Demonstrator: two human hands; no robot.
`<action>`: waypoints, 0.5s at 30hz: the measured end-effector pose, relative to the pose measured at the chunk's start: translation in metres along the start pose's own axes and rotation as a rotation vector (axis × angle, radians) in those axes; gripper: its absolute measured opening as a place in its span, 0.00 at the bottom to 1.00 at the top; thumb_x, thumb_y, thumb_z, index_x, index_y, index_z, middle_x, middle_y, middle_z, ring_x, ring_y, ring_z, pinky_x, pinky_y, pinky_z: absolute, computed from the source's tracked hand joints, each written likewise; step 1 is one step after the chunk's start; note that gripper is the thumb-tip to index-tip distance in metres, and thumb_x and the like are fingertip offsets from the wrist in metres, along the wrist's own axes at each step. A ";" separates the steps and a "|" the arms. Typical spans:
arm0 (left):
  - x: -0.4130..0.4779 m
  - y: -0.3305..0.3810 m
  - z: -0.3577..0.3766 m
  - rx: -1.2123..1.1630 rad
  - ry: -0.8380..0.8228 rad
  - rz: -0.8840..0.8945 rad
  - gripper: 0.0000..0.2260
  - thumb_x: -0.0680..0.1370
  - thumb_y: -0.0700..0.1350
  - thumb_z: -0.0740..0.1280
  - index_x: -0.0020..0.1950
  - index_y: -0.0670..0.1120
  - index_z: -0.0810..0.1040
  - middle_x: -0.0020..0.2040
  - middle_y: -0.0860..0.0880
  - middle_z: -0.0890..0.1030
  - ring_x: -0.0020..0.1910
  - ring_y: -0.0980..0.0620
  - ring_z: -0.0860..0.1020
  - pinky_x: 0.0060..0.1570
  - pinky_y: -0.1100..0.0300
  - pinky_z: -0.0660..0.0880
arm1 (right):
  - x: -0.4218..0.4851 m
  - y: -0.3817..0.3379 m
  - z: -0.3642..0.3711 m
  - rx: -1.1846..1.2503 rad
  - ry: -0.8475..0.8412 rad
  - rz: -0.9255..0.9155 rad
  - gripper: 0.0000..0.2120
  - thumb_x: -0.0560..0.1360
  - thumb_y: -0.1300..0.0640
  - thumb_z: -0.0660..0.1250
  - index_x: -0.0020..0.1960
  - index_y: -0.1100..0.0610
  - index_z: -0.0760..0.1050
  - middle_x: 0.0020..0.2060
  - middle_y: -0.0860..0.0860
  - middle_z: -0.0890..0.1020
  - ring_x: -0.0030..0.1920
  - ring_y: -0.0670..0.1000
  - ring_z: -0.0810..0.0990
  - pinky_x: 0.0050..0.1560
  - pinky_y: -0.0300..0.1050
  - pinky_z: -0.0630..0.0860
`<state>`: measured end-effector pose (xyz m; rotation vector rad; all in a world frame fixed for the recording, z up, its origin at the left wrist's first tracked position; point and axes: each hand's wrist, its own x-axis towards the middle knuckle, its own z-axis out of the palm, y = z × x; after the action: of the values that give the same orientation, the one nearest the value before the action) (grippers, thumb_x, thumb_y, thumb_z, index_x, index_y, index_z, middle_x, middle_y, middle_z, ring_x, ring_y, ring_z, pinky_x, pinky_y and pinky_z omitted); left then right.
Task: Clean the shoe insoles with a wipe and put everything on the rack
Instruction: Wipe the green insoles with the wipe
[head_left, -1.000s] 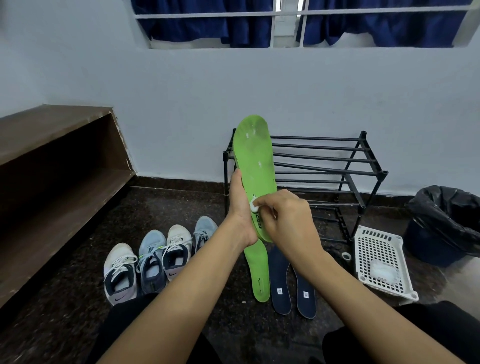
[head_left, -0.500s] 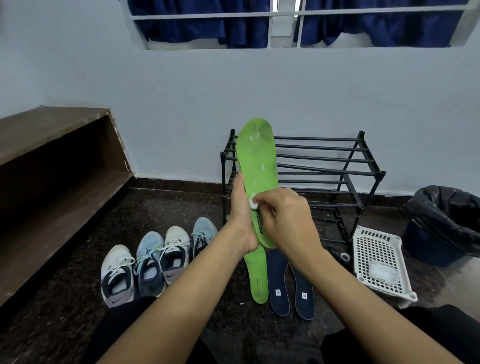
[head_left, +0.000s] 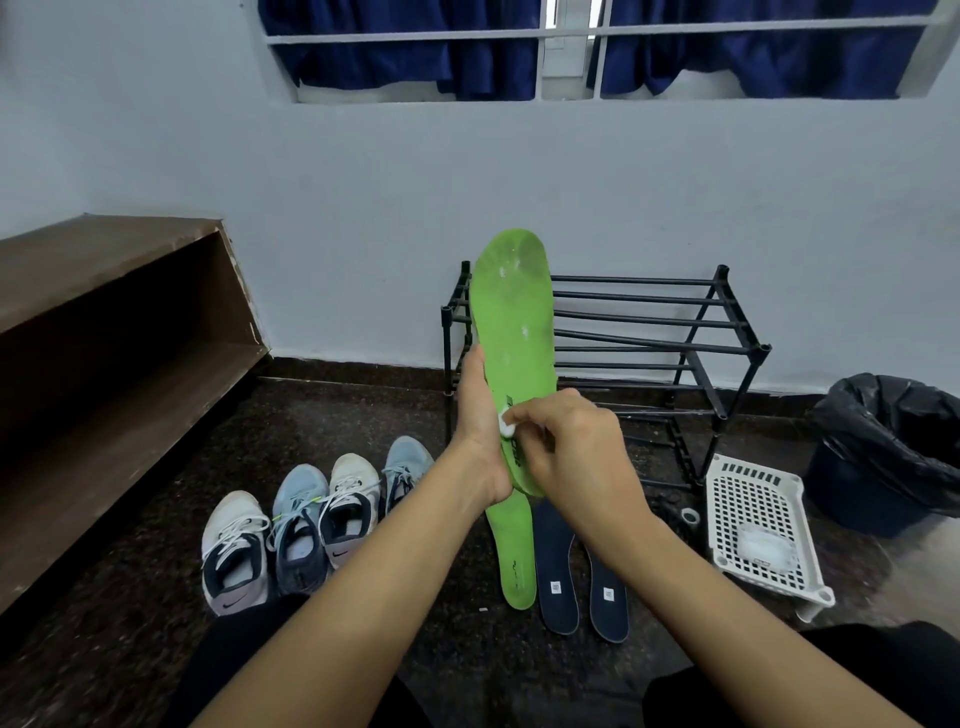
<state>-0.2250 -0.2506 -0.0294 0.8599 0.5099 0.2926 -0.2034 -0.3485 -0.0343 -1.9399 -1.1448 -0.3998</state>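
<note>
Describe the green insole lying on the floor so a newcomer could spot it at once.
Start at the black rack against the wall. On the floor before it, three insoles lie side by side. The green insole is the leftmost, the only bright one beside two navy insoles.

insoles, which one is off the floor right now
The raised green insole, gripped upright by the left hand while the right hand presses a wipe on it. The second green insole and both navy insoles lie on the floor.
</note>
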 end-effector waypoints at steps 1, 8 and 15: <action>-0.001 -0.003 0.002 0.010 -0.004 -0.008 0.27 0.77 0.66 0.55 0.37 0.46 0.79 0.35 0.47 0.78 0.32 0.50 0.78 0.36 0.58 0.73 | 0.003 0.002 -0.001 -0.033 0.008 -0.008 0.10 0.68 0.64 0.64 0.41 0.55 0.83 0.36 0.52 0.83 0.38 0.55 0.80 0.40 0.46 0.78; -0.003 0.002 0.006 0.028 -0.029 -0.038 0.27 0.77 0.65 0.54 0.38 0.45 0.79 0.36 0.46 0.79 0.32 0.49 0.77 0.36 0.58 0.73 | 0.000 0.000 -0.005 -0.018 0.035 0.037 0.10 0.68 0.68 0.67 0.42 0.57 0.83 0.37 0.53 0.83 0.38 0.56 0.81 0.42 0.49 0.78; 0.000 0.011 0.003 0.008 0.007 0.020 0.29 0.77 0.67 0.53 0.48 0.43 0.79 0.52 0.37 0.82 0.45 0.39 0.80 0.43 0.52 0.76 | -0.010 -0.003 -0.003 0.011 -0.060 0.053 0.10 0.70 0.66 0.66 0.44 0.55 0.83 0.39 0.55 0.83 0.41 0.57 0.81 0.44 0.48 0.78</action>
<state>-0.2240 -0.2459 -0.0188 0.8723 0.5098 0.3126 -0.2102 -0.3561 -0.0369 -1.9801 -1.1292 -0.3081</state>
